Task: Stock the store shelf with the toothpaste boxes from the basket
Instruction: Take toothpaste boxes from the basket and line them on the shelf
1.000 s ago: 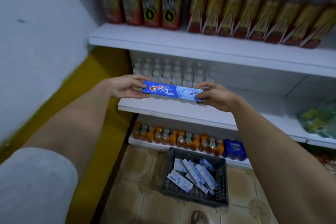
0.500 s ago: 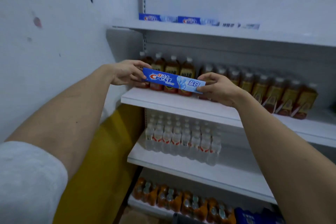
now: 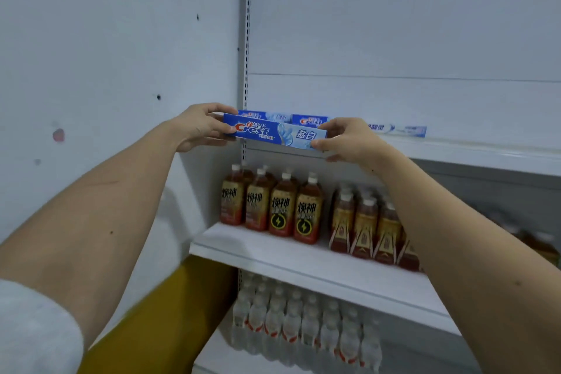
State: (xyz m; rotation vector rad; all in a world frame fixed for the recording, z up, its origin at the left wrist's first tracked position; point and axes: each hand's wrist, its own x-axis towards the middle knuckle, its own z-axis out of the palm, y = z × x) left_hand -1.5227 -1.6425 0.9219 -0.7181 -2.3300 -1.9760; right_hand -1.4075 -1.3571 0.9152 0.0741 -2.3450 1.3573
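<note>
A blue Crest toothpaste box (image 3: 274,131) is held level between both hands at the front edge of the top shelf (image 3: 473,156). My left hand (image 3: 198,127) grips its left end and my right hand (image 3: 349,140) grips its right end. Behind it, two blue toothpaste boxes (image 3: 306,120) lie on that shelf, and a white toothpaste box (image 3: 394,130) lies further right. The basket is out of view.
Brown tea bottles (image 3: 282,209) fill the shelf below, with more packs (image 3: 367,225) to their right. Clear water bottles (image 3: 303,328) stand on a lower shelf. A pale wall (image 3: 106,70) and the shelf's upright rail (image 3: 247,39) bound the left side.
Both hands have lifted the toothpaste box from the low water-bottle shelf up to the top shelf's edge. The view has tilted up, so the basket has left the frame.
</note>
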